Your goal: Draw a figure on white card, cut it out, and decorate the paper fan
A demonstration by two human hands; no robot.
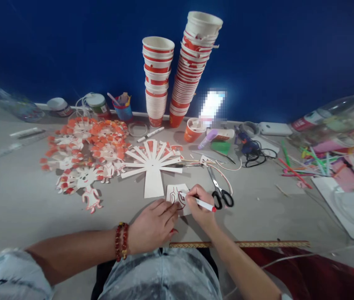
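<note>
Right hand (199, 203) pinches a slim white, red-ended marker (206, 204).
It slants tip-leftward over the white, line-drawn paper (173, 190), whose near-left corner the flattened left hand (154, 224) covers.

Lined with dark red curves on white: a small paper card (177, 196). In white with a red end: a slim plastic marker (206, 205). Plain white across a fan-shaped paper cutout (154, 181); white with orange-red tips on frilled paper dolls (84, 178). Banded red and white up two tall stacks of paper cups (192, 71). Black on the handles of steel scissors (227, 198). Red-brown on a beaded bracelet (124, 241), mottled pale blue on a cloth shirt (161, 277). Gold-patterned along a narrow strip (267, 244), grey across the worktop (248, 223), deep blue on the wall (86, 50).
</note>
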